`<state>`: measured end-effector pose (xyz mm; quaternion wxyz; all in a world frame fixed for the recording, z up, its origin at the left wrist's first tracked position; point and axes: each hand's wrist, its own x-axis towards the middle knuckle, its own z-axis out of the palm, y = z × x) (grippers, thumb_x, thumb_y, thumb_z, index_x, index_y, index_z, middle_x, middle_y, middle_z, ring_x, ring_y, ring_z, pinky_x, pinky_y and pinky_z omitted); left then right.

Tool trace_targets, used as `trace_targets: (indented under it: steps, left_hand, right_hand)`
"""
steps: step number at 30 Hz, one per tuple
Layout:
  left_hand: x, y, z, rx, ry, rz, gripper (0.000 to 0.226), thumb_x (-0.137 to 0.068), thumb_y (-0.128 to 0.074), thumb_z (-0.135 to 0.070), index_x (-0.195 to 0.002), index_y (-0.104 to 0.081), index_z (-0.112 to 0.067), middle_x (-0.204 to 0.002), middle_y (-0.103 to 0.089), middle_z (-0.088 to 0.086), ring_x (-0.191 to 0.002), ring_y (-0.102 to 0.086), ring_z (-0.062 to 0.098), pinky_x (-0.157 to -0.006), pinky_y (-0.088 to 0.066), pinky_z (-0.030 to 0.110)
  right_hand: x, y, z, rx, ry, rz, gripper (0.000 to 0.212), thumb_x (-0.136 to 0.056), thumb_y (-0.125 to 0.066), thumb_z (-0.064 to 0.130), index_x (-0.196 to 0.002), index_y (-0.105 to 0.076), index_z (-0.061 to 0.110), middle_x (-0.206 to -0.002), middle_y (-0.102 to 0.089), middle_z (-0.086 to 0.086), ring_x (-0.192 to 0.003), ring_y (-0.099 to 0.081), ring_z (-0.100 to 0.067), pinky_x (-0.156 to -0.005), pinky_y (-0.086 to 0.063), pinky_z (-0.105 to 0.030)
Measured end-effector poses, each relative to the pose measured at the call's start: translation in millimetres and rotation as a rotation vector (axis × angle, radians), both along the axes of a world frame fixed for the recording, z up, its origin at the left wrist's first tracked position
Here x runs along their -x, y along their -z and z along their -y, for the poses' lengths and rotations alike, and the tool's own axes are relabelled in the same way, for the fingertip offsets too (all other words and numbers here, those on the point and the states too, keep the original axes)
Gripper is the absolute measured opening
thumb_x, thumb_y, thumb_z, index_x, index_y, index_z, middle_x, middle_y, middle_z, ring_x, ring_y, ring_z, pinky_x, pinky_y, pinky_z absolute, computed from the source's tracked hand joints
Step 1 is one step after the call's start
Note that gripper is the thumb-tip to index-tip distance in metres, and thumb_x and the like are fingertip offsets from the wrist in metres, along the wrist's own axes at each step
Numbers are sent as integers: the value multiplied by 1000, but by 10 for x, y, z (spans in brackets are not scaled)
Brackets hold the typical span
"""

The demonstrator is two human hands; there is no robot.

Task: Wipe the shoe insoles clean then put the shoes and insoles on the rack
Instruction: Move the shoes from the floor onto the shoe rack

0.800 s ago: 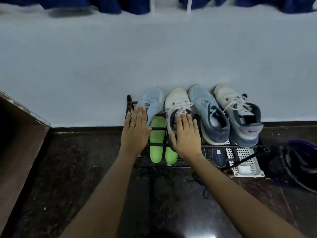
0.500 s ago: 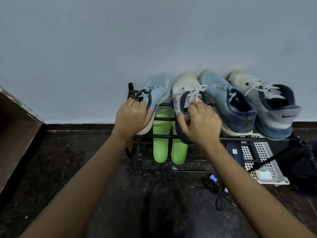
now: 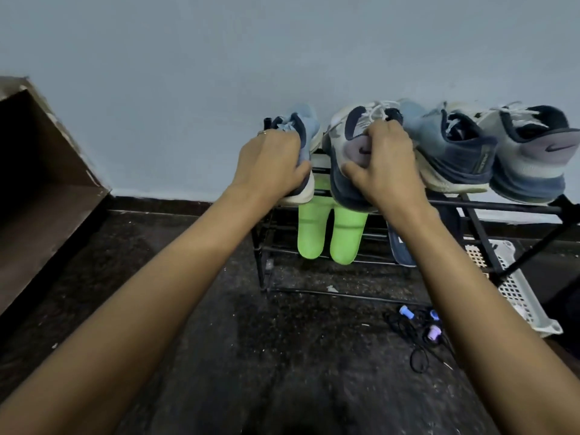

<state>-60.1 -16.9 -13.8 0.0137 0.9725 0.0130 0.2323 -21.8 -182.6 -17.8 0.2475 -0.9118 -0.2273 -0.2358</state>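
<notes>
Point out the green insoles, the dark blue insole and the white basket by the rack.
green insoles (image 3: pixel 310 233): head view, lower half of the left one.
dark blue insole (image 3: pixel 405 255): head view, its rounded end below the white label.
white basket (image 3: pixel 518 296): head view, its perforated wall.

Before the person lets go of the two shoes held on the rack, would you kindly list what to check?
1. Left hand has a grip on the light blue shoe at its heel: ok.
2. Right hand has a grip on the white shoe at its heel: ok.
3. Both held shoes seated on the top bars of the rack: cannot tell, the hands hide their soles.
4. Navy shoe and far-right shoe on the top shelf: ok.
5. Green insoles on a lower shelf: ok.
6. Second dark insole on the rack: cannot tell; one dark insole shows, partly behind the right arm.
</notes>
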Motion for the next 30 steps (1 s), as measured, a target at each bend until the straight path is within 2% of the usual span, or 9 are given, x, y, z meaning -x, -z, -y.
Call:
trace_targets:
  steps: [5,6,8,10,14,17,21,26,30]
  left_hand:
    - [732,-217,2,-37,-75,112,23,-94,-54,-28,-93,-58,-5,-95,-65,17,-92,-59,36,-64,-30,34]
    - [907,-236,-43,-76,-90,159,23,-91,-60,-28,-90,-60,-4,-89,-66,16,-86,-60,35,-62,-30,32]
    - [1239,-269,-151,-226,-160,252,31,-69,-82,-29,-70,-61,-6,-63,-62,12,-60,-61,29,-54,-26,25]
    - [1579,-240,-272,-328,-251,270,41,-52,-91,-34,-58,-57,-11,-49,-55,5,-45,-55,23,-50,-22,20]
    - [2170,-46,-559,-396,-334,211,43,-53,-89,-39,-61,-56,-13,-51,-55,4,-47,-56,21,-46,-36,23]
    - [2537,153,-831,-363,-358,186,44,-51,-91,-33,-60,-54,-11,-49,-53,5,-45,-55,24,-46,-39,24]
    - [3066,509,-1183,-362,-442,110,46,-49,-91,-39,-59,-55,-12,-49,-54,2,-46,-57,21,-49,-41,23]
    - [3572,1056,-1558,-308,-527,8,47,-45,-93,-37,-59,-56,-11,-48,-54,3,-45,-57,22,-49,-43,24]
    - [3935,1501,-1778,-203,-610,-107,53,-33,-97,-38,-55,-57,-10,-44,-52,4,-41,-56,21,-45,-42,22]
  right_hand:
    - [702,-214,-130,-42,-78,76,28,-77,-67,13,-98,-52,2,-106,-52,-19,-101,-47,-35,-82,-34,-33]
    - [850,-252,-171,-47,-94,86,28,-77,-67,13,-98,-52,2,-106,-52,-19,-101,-47,-34,-82,-34,-32]
    - [1119,-309,-287,-54,-127,104,28,-77,-67,14,-97,-52,3,-106,-52,-18,-101,-46,-34,-82,-33,-31]
    - [1400,-320,-453,-46,-174,121,29,-76,-66,14,-99,-52,3,-106,-51,-19,-101,-46,-34,-83,-36,-35]
    - [1912,-238,-851,-4,-230,136,34,-76,-67,18,-102,-51,2,-108,-51,-18,-101,-46,-34,-77,-41,-41]
    - [2236,-89,-1164,30,-304,114,36,-78,-67,20,-103,-50,2,-108,-49,-17,-100,-48,-34,-70,-45,-45]
    - [2654,254,-1615,101,-408,28,38,-82,-65,24,-108,-48,2,-112,-47,-15,-103,-48,-32,-66,-40,-38]
    - [3087,759,-2127,242,-519,-134,45,-87,-63,29,-118,-43,4,-121,-43,-13,-111,-44,-30,-74,-43,-42]
    - [3391,1235,-2499,340,-599,-256,46,-89,-61,30,-122,-40,5,-124,-41,-13,-114,-44,-30,-80,-43,-43]
